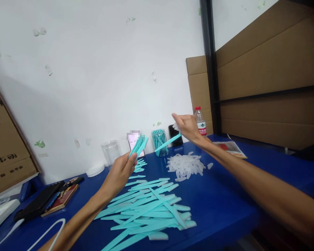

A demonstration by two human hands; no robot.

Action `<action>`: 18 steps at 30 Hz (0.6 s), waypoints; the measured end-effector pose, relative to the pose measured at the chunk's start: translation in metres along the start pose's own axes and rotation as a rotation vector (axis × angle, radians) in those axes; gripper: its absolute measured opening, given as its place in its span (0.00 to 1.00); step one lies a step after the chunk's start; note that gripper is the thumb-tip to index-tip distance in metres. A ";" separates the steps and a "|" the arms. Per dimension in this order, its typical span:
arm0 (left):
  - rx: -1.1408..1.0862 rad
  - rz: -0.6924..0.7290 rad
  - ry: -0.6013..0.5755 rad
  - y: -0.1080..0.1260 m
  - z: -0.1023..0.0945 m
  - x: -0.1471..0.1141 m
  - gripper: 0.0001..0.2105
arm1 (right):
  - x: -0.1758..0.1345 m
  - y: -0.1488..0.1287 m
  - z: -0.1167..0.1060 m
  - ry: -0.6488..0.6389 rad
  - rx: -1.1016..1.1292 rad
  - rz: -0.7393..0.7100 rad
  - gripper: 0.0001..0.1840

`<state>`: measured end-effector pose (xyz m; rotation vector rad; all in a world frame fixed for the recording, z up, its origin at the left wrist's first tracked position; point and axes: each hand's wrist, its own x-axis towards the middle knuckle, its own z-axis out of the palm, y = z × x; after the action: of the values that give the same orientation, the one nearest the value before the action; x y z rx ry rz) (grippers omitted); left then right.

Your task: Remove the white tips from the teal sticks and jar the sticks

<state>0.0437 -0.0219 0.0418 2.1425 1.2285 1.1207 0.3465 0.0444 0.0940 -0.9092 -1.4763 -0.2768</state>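
Note:
My left hand [121,170] is closed around a small bunch of teal eyebrow razors [139,146], their ends pointing up and away. In my right hand [187,127] a single teal eyebrow razor [167,142] is gripped, slanting down to the left; a bit of whitish plastic shows at the fingers, partly hidden. Below that hand lies a heap of translucent white blade caps [185,165]. A wide pile of teal razors [149,205], many with caps on one end, spreads across the front of the blue table [217,216].
Against the wall stand a clear jar full of teal sticks [160,143], a second clear jar [110,153], a lit phone [140,151], a black phone [176,136] and a water bottle [201,122]. A black pouch [40,200], white lid [95,170] and white cable [45,230] lie left.

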 end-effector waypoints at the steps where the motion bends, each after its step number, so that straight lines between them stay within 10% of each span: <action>1: -0.051 -0.027 -0.013 -0.002 -0.001 0.003 0.20 | -0.003 0.002 0.004 -0.037 0.009 0.005 0.31; 6: -0.239 -0.024 0.057 0.000 0.006 0.005 0.20 | -0.025 -0.013 0.037 -0.239 0.077 0.085 0.30; 14: -0.330 -0.002 -0.308 0.042 0.045 -0.014 0.20 | -0.048 -0.064 0.058 -0.628 0.174 0.056 0.30; 18: -0.245 -0.032 -0.223 0.040 0.057 -0.023 0.21 | -0.046 -0.070 0.061 -0.733 0.188 0.045 0.30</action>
<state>0.1038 -0.0610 0.0264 1.9932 0.9692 0.9356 0.2484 0.0225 0.0665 -0.9331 -2.1038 0.2609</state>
